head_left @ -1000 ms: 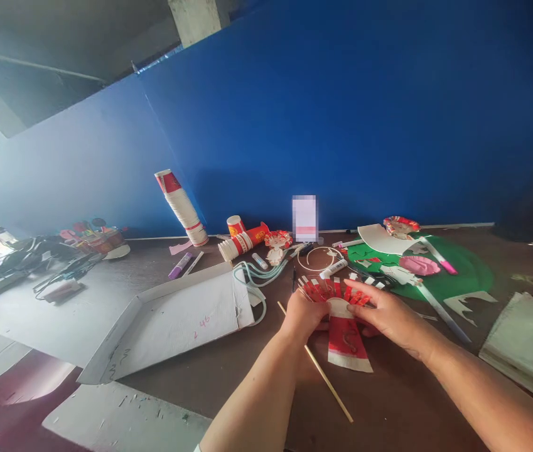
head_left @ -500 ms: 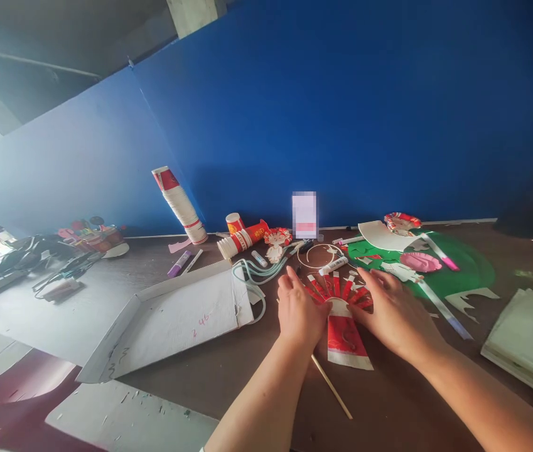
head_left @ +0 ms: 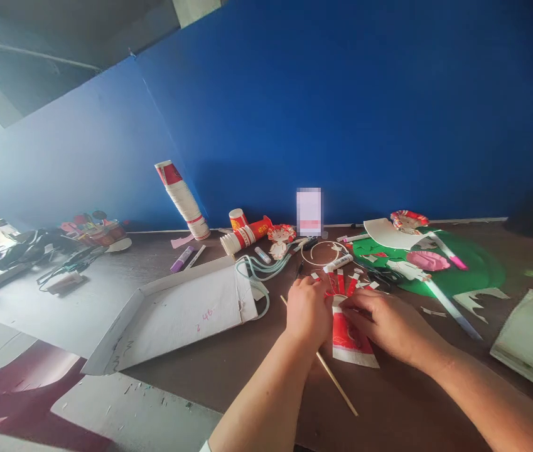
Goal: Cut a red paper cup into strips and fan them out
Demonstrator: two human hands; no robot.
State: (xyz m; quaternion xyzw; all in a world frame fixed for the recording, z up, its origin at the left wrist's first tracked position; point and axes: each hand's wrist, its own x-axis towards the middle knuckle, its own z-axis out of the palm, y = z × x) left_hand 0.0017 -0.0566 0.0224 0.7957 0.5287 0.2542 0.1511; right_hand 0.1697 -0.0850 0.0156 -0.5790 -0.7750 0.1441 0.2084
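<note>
On the table (head_left: 242, 351), the cut cup (head_left: 345, 336) sits between left hand (head_left: 311, 314) and right hand (head_left: 382, 314), both with fingers closed on it, probably shaping the strips (head_left: 340, 281), so the next move calls for even pressing.

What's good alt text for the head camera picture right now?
A person's left hand and right hand touch a red paper piece with fanned strips on a brown table. A wooden stick lies partly behind the left hand, a white cardboard tray farther left. Beyond are stacked paper cups and a blue partition.
</note>
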